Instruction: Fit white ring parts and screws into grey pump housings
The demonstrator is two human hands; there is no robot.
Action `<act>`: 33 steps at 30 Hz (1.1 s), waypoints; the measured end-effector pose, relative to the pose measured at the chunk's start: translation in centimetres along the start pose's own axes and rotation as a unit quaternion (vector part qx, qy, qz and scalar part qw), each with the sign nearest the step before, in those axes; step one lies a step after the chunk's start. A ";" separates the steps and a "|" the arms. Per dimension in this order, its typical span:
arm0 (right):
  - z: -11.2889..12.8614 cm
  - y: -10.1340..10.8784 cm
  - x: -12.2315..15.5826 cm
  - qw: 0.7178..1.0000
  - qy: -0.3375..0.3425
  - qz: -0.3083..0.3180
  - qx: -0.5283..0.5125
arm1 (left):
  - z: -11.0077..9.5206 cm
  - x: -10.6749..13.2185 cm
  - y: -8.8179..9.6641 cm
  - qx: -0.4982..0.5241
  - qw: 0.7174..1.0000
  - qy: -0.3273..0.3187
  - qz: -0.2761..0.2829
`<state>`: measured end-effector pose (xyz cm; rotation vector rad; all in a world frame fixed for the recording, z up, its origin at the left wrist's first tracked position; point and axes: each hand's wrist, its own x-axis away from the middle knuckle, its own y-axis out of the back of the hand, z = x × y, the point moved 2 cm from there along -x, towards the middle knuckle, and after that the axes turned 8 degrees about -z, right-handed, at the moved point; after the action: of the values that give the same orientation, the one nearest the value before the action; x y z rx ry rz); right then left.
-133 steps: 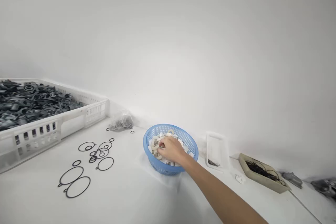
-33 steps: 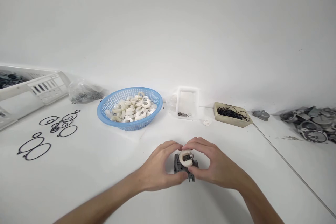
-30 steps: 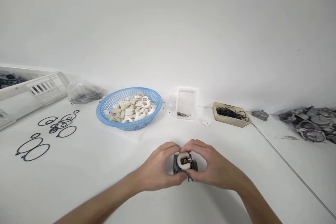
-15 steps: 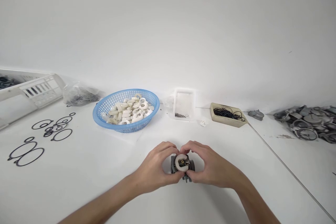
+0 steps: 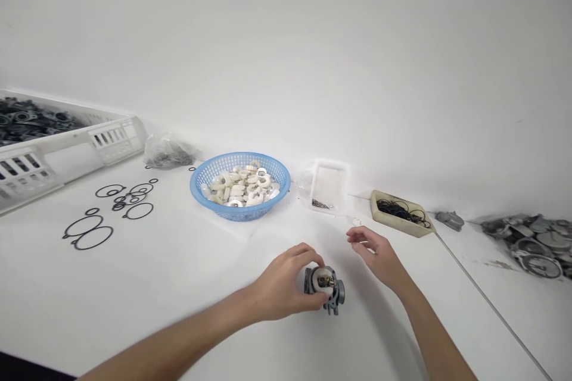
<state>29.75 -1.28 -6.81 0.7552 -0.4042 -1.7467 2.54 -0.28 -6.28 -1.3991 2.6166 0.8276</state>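
Observation:
A grey metal carburetor body (image 5: pixel 340 293) sits on the white table, its opening facing up with brass parts inside. A white C-shaped float (image 5: pixel 322 275) lies in that opening. My left hand (image 5: pixel 292 283) grips the carburetor from the left, thumb at its near side and fingertips at its far side. Off to the right and farther forward, my right hand (image 5: pixel 374 253) hangs over the table with its fingers apart and nothing in them. It is nearest to a small white scrap (image 5: pixel 356 222) and a cream tray of black rubber rings (image 5: pixel 388 223).
A blue basket (image 5: pixel 210 207) holds white floats. Beyond my hands stands a white tray (image 5: pixel 329 181) with small pins. Black rings (image 5: pixel 93 237), a bag of small parts (image 5: pixel 170 152) and a white crate (image 5: pixel 75 158) lie left. Grey metal covers (image 5: pixel 531 244) are heaped right.
My right hand has let go of the carburetor and moved right and forward. The left hand still holds the carburetor. The view has turned toward the left.

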 end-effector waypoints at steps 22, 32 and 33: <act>2.7 -6.4 -16.3 0.893 -0.033 0.170 0.415 | 1.7 0.3 -1.0 0.026 0.999 0.019 0.001; 3.1 -7.0 -17.2 0.892 -0.028 0.182 0.413 | 2.2 0.3 -1.4 0.028 0.999 0.016 0.003; 3.0 -6.7 -17.1 0.898 -0.025 0.180 0.401 | 2.1 0.3 -1.4 0.029 0.999 0.015 0.003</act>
<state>25.58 16.64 -3.87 1.1194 -1.2624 -1.2168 3.04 -0.12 -8.73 -1.3999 2.6454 0.7321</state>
